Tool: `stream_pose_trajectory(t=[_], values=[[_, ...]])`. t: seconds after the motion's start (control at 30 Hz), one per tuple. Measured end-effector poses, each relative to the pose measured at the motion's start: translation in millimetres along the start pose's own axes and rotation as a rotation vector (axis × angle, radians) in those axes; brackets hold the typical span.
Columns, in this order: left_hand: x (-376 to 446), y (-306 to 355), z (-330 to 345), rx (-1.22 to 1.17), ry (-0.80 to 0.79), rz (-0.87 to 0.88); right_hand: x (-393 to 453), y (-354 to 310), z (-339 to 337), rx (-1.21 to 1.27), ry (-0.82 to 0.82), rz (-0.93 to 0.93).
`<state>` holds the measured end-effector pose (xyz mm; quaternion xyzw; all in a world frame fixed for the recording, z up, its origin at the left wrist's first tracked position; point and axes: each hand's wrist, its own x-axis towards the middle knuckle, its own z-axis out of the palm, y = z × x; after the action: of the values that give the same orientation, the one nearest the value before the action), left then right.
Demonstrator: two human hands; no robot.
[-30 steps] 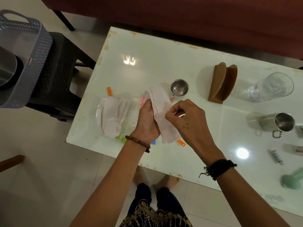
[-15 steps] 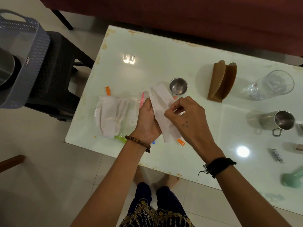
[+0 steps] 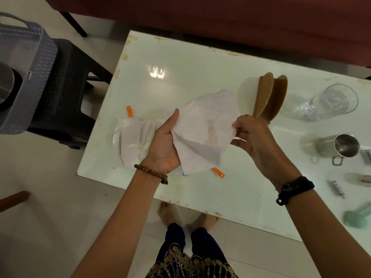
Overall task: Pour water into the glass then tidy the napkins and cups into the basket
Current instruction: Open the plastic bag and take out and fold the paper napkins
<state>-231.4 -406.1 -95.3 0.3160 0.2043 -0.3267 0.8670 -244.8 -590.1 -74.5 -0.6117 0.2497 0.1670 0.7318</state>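
Note:
Both hands hold one white napkin (image 3: 202, 133) spread open above the white table (image 3: 200, 77). My left hand (image 3: 164, 143) grips its left edge and my right hand (image 3: 251, 135) pinches its right edge. A clear packet of more white napkins (image 3: 132, 141) lies on the table to the left. The grey basket (image 3: 30, 81) sits on a black chair at far left with a steel vessel inside. A clear glass (image 3: 331, 103) lies on its side at right, and a steel mug (image 3: 339, 146) lies below it. The small steel cup seen earlier is hidden behind the napkin.
A brown wooden napkin holder (image 3: 269, 97) stands just beyond my right hand. Orange tabs (image 3: 129, 111) lie on the table. Small items and a green object (image 3: 357, 217) sit along the right edge. The black chair (image 3: 66, 93) is left of the table. My bare feet are below the near edge.
The folded napkin has been pulled open between my hands; my right hand moved to the right and the spread napkin now covers the small steel cup.

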Motion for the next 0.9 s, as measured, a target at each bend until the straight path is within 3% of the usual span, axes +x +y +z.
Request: stream_pose_trajectory(t=[0.17, 0.4, 0.67, 0.83, 0.9], values=[[-6, 8, 1, 0.109, -0.055, -0.006, 1, 9, -2, 0.077, -0.003, 0.113], [-12, 6, -2, 0.239, -0.004, -0.056, -2, 21, 1, -0.051, -0.006, 0.182], [-13, 10, -12, 0.134, -0.033, -0.114, 7, 15, -3, 0.14, -0.15, 0.168], [-12, 9, -24, -0.042, -0.153, -0.068, 10, 12, -8, 0.02, -0.198, 0.031], [-8, -5, -32, -0.13, -0.123, -0.095, 9, 13, -9, -0.024, -0.172, 0.0]])
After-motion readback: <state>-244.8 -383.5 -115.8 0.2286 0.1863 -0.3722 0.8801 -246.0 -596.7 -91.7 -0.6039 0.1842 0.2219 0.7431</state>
